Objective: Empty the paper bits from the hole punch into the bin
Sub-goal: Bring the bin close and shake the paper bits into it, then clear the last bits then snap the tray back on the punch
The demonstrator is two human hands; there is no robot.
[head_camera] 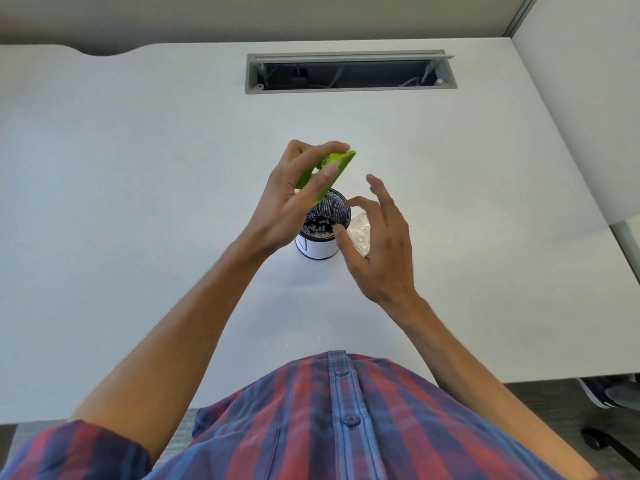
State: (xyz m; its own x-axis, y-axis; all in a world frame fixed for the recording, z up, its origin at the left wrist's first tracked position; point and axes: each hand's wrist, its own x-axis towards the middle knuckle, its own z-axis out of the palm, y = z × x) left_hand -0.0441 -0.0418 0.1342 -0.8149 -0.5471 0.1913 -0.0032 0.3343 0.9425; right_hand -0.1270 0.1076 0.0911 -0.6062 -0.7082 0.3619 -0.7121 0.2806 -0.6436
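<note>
My left hand [298, 195] grips a bright green hole punch [334, 171] and holds it tilted just above the far left rim of the bin. The bin [318, 247] is a small round cup with a black mesh inside and a white band outside. White paper bits [317, 226] lie on its bottom. My right hand [377, 244] hovers at the bin's right side with fingers spread, holding nothing. A clear plastic tray [360, 230] lies on the table behind that hand, partly hidden.
The white table [138, 202] has an open grey cable slot [349, 72] at the back. A few loose paper bits [318, 339] lie near the front edge. A partition wall rises at the right. A shoe [602, 393] is on the floor at the lower right.
</note>
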